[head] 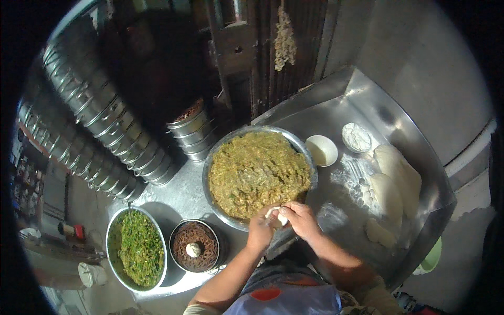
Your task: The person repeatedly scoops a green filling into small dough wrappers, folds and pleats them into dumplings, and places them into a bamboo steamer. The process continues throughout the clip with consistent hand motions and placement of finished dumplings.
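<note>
Both hands meet over the near rim of a large metal basin (pixel 256 173) heaped with a yellowish chopped filling. Between them is a piece of white dough (pixel 278 217), pinched by the fingers of my left hand (pixel 262 227) and my right hand (pixel 301 218). The fingers partly cover the dough, so its full shape is hidden. To the left, one white dough bun (pixel 193 250) sits in the middle of a round metal steamer (pixel 212 263) lined with brown needle-like strands. Left of that stands a metal bowl (pixel 109 240) of chopped green filling with a utensil handle at its far edge.
Tall stacks of metal steamer tiers (pixel 118 138) lean into view at left, beside a shorter stack (pixel 193 136). On the walled metal worktop (pixel 327 193) at right lie a white bowl (pixel 328 147), a bowl of flour (pixel 356 138) and large dough slabs (pixel 397 177).
</note>
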The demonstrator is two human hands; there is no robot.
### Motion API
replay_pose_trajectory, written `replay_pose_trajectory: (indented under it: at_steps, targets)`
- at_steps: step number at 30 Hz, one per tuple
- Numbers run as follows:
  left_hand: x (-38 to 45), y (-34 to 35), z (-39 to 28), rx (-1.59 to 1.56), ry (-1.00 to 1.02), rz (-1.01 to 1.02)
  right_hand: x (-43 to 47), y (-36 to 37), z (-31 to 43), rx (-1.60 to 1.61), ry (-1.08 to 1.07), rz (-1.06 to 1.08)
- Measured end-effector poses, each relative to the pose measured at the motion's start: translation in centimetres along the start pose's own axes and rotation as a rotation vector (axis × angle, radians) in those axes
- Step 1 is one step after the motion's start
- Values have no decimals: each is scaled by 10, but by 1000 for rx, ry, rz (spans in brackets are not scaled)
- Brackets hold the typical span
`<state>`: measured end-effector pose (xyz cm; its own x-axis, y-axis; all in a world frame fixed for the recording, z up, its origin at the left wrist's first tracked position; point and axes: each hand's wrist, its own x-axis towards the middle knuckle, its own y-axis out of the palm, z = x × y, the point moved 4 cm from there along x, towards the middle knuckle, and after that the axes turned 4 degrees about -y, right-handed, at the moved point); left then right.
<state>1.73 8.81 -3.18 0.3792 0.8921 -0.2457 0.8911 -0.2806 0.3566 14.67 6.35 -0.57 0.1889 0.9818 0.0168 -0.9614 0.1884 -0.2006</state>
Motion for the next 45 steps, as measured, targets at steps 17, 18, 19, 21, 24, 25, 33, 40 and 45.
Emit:
replay_pose_trajectory:
  at_steps: [17,18,19,21,24,25,33,40,45]
  targets:
    - [-61,-79,46,-418,-480,-139,35,41,46,-1154,-488,469]
    - [-64,-79,50,-346,-444,-141,42,57,46,-1097,-532,457]
    - [-68,-80,55,-405,-422,-183,48,72,43,-1041,-573,448]
    - [-75,-81,66,-519,-422,-276,49,88,21,-1066,-568,494]
    - [-81,-79,75,-562,-429,-356,29,80,-18,-1021,-554,591]
    - [-83,-77,76,-620,-412,-384,24,71,-31,-1011,-525,646]
    - [-70,-58,51,-555,-269,-435,18,-20,-46,-144,415,639]
    - [-2,-3,36,-961,-325,-258,-25,-29,-13,-600,-318,312]
    - [6,-22,38,-886,-325,-524,-36,-58,-7,-685,-398,185]
